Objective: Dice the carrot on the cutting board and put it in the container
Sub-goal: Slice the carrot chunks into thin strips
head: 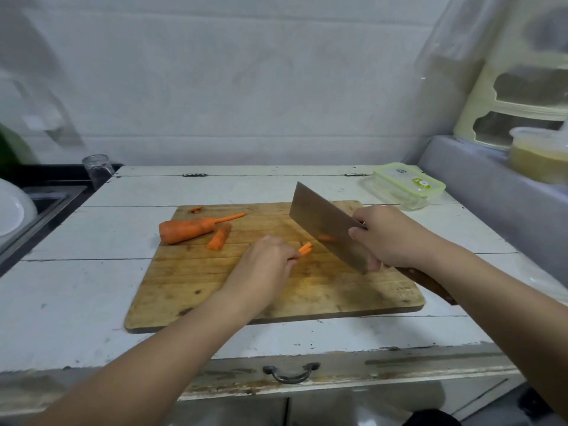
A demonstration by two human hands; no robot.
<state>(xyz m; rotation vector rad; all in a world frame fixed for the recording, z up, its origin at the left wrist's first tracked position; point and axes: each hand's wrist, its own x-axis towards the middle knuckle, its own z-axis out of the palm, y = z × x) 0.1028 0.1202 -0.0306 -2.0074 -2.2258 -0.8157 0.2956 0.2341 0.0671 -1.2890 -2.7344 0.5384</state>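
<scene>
The left hand (265, 265) is pinching a small bundle of carrot sticks (305, 249) mid-board, and the right hand (388, 238), wrapped round the handle, is holding the cleaver (327, 229) tilted just beside them. The risk is building right there: fingertips are sitting close to the edge, and thin sticks may be rolling or splaying under the blade. The big carrot piece (187, 231) is lying far-left on the cutting board (353, 298), the lidded container (407, 185) waiting off its back-right corner.
</scene>
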